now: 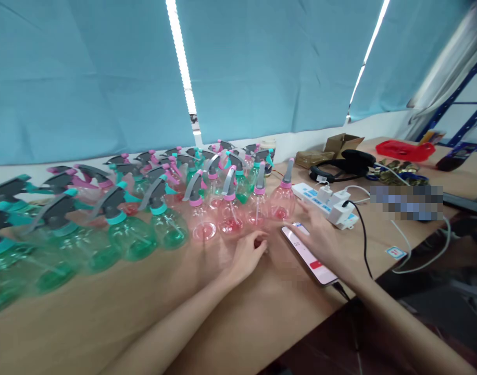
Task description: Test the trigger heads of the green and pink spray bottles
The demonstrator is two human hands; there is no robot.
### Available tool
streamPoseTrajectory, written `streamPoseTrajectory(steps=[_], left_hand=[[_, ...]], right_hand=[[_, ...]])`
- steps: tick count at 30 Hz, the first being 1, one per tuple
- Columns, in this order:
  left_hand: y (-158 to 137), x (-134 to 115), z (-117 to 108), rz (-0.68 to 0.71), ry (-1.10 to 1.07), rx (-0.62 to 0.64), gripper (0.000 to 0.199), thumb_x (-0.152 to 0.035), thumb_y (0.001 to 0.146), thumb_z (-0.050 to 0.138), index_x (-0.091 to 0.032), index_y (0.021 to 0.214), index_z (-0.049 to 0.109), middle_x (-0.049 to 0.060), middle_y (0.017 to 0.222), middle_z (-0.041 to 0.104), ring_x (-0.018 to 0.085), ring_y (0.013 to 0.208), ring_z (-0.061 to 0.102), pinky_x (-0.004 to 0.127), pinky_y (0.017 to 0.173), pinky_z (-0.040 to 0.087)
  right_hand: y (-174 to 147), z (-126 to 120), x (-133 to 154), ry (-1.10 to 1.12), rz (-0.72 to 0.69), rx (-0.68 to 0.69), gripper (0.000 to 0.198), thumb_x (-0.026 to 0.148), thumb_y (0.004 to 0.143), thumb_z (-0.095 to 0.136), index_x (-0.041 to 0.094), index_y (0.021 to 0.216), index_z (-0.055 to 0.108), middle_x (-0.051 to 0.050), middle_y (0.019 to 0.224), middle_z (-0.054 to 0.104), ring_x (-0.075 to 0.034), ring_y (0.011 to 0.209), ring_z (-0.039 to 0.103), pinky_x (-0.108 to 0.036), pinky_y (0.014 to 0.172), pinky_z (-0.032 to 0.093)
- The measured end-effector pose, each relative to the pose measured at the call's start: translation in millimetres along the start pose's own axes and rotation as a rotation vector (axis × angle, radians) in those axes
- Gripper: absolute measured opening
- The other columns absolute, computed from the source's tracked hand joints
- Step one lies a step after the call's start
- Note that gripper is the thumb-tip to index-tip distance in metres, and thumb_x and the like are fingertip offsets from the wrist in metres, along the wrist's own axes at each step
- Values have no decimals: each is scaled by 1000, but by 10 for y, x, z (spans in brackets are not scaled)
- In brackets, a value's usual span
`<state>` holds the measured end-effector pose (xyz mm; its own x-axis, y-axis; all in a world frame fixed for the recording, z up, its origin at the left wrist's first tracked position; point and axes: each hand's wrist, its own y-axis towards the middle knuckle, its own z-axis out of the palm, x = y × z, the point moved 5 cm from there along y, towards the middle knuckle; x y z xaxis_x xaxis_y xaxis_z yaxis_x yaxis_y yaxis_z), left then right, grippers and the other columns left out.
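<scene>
My left hand (249,254) rests on the table with its fingers curled in, and nothing shows in them. Just beyond it stand pink spray bottles, the nearest being a pink spray bottle (230,213) with a grey trigger. My right hand (319,232) is stretched out with its fingers apart, partly over a smartphone (306,255). The phone lies face up with a lit white screen and a red button, and a cable runs from its lower end. Another pink spray bottle (283,200) stands close to the right fingertips.
Green spray bottles (131,237) line the left side, with several more rows behind. To the right lie a white power strip (312,195) with chargers, black headphones (346,164), a cardboard box (342,145) and a red tray (405,149). Cables trail across the table's right edge.
</scene>
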<state>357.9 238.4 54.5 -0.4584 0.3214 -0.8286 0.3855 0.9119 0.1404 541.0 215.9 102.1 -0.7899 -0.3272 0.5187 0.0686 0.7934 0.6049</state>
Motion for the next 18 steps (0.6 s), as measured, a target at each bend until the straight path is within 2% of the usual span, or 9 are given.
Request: streamPoseTrajectory(steps=[2,5,8,13,18], left_hand=[[-115,-9,-54,15,14,-11,24,-19,84,47,-16,101,64,6,84,71,19,78,67,29,72,52],[-362,-9,-223,52,58,-32,21,-12,79,50,-15,94,64,6,88,70,19,81,65,30,75,50],[-692,33,-497,75,129,-64,18,-5,71,51,-15,81,62,6,86,68,20,80,62,30,74,48],[-1339,233,-1100,23,235,-178,11,-18,82,51,-19,83,62,3,84,66,18,78,61,29,73,47],[-2043,544,-1837,-135,322,-377,16,-25,86,49,-23,90,64,1,88,69,17,77,63,29,76,48]], right_hand=[[-251,78,325,93,-78,73,49,38,86,58,20,130,46,-14,124,59,-31,118,55,-50,98,44],[-509,298,785,240,-188,280,32,28,89,54,25,121,52,-8,121,61,-26,117,55,-47,97,46],[-623,545,1114,326,-229,453,29,26,90,52,28,119,54,-7,120,61,-24,112,58,-47,94,48],[-710,930,1599,362,-330,585,33,34,91,53,27,123,54,-8,123,60,-24,114,57,-45,97,48],[-862,1366,2105,334,-403,694,40,42,91,53,25,126,53,-9,133,56,-25,122,53,-48,103,43]])
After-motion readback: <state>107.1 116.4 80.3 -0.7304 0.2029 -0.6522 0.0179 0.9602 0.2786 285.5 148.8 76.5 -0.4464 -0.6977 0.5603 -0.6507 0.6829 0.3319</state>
